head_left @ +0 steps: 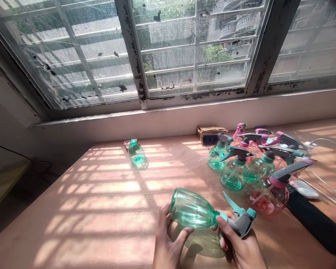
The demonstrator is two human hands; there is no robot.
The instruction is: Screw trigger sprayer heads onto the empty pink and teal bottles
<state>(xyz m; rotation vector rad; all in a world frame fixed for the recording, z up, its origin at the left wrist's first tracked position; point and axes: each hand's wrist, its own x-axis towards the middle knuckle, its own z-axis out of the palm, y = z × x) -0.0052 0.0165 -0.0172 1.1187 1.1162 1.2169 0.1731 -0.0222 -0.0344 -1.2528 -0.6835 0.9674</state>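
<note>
A green see-through spray bottle (192,209) lies tilted on its side in the air between my hands, its base towards the left. My left hand (169,239) cups the bottle body near the base, thumb underneath and fingers behind. At the neck, my right hand (240,239) grips the collar of the grey and teal spray head (242,220), with the thumb on top. The trigger points up and away from me. Below the bottle, its greenish shadow falls on the wooden table (106,224).
Several green spray bottles (234,175) and pink spray bottles (271,196) stand at the right. A green bottle without a spray head (136,154) stands at the back left. Behind are a small brown box (210,130) and windows; a white mouse (305,189), cables and a black strip lie right.
</note>
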